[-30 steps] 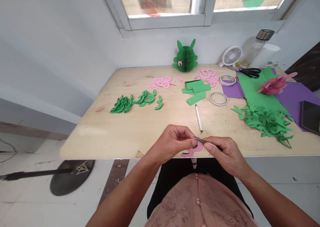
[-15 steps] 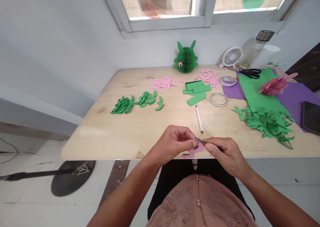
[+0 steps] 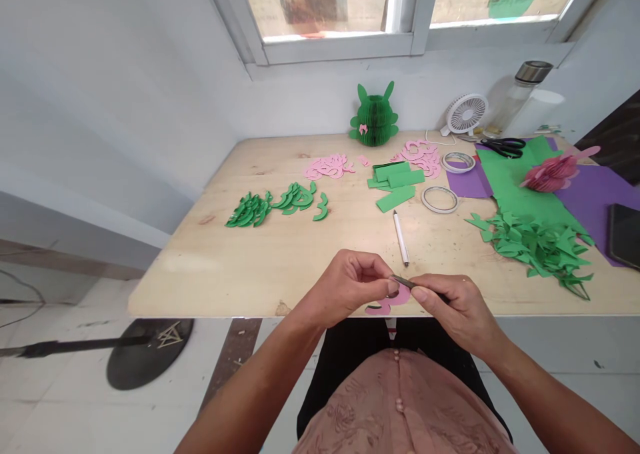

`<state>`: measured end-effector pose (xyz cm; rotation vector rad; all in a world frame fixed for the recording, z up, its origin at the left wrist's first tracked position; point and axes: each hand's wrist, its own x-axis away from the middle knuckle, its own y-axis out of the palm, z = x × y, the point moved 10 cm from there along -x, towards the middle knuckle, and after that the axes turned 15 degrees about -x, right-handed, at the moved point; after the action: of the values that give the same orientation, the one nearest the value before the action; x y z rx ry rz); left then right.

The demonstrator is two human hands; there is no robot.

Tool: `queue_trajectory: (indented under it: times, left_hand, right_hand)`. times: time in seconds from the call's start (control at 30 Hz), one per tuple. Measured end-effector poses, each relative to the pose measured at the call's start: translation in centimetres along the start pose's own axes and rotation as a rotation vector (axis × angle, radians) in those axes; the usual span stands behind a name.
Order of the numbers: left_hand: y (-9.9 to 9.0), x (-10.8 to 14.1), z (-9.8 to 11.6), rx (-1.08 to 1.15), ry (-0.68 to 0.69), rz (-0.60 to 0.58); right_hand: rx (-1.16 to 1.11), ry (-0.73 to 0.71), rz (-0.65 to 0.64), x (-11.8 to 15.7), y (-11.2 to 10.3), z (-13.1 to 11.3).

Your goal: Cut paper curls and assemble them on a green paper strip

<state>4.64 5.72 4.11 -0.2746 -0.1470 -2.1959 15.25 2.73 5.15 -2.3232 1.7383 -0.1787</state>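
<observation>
Just on the near side of the white pen, both hands work close together. The right hand is closed around a thin dark tool, thumb pressed along it. The left hand, to the pen's near left, has thumb and fingertips pressed together at the tool's tip; whatever is pinched there is too small to tell. A pink paper piece shows below the fingertips, nearer than the pen, by the edge of the desk. Green paper scraps are heaped well to the pen's right, curved green pieces well to its left. Beyond the pen are a tape ring, green strips and, farthest, a green paper figure.
</observation>
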Motion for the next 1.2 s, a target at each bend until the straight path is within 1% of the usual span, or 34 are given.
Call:
queue_trajectory:
  times: [0.23,0.53,0.8,1.03,1.2]
  left_hand:
    - [-0.1,0.0,0.1,-0.017,-0.006,0.014]
    - [-0.1,-0.2,0.2,-0.046,0.006,-0.006]
    - [0.0,-0.2,0.4,-0.078,0.007,-0.028]
    - [0.0,-0.2,0.6,-0.135,0.007,-0.032]
    - [-0.1,-0.2,0.5,-0.133,0.011,-0.034]
  right_hand:
    - [0.015,-0.011,0.017,-0.1,-0.1,-0.3]
    - [0.060,-0.032,0.006,-0.3,-0.5,-0.8]
    - [0.031,-0.037,-0.047,-0.4,-0.2,-1.1]
    - [0.069,-0.034,-0.063,-0.5,-0.1,-1.2]
    - [0.068,-0.040,-0.061,-0.5,-0.1,-1.4]
